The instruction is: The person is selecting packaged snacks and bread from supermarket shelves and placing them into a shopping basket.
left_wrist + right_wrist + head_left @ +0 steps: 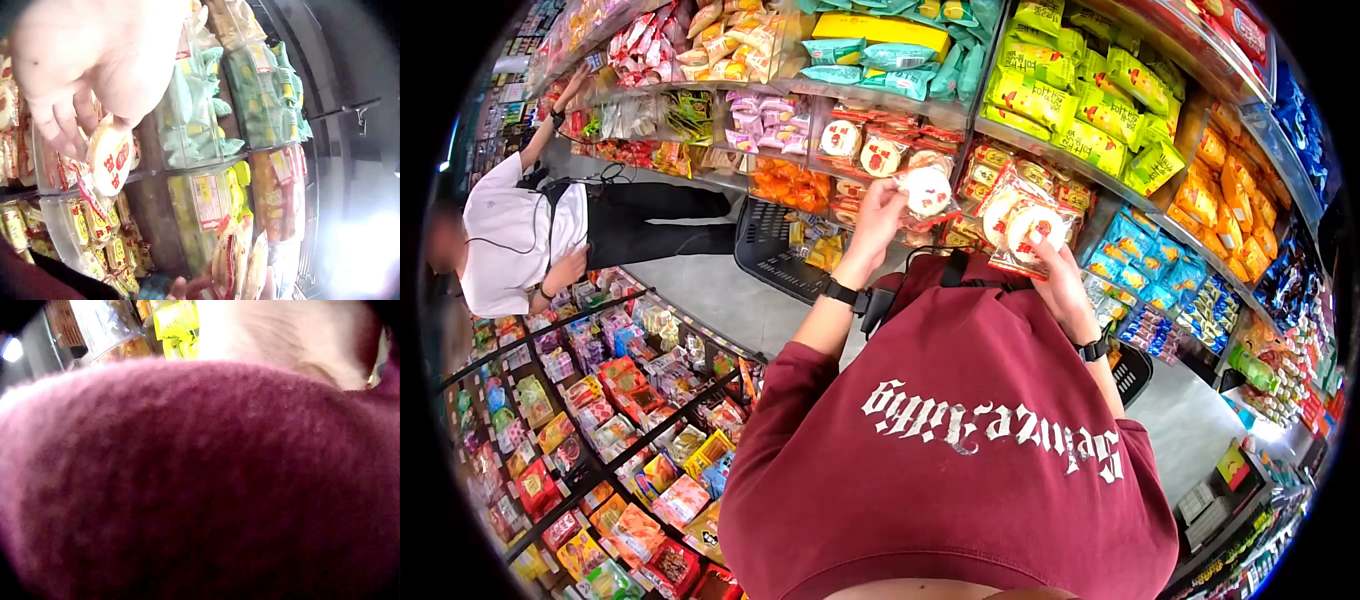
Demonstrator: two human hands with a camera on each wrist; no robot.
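Left hand: the left hand (878,215) pinches one round biscuit pack (928,192) between thumb and fingers, near its edge.
Right hand: the right hand (1060,280) grips at least two fanned packs (1030,222) of the same look, thumb on top; the exact count is unclear.
Bins: the single pack is in front of a bin holding similar round packs (880,155); the fanned packs are before the neighbouring bin of small gold packets (983,178). Whether either touches what lies behind it cannot be told.
Slip risk: the wrappers look slick, so a loosened right thumb could let the fanned packs slide apart and fall.
Breakage risk: the biscuits seem thin and brittle; a hard pinch, or a knock against the clear divider (59,231), might crack one.
Floor risk: a dropped pack could land by the black basket (752,245).
Blind spot: the maroon sleeve (187,475) fills most of the right wrist view, hiding that grip.
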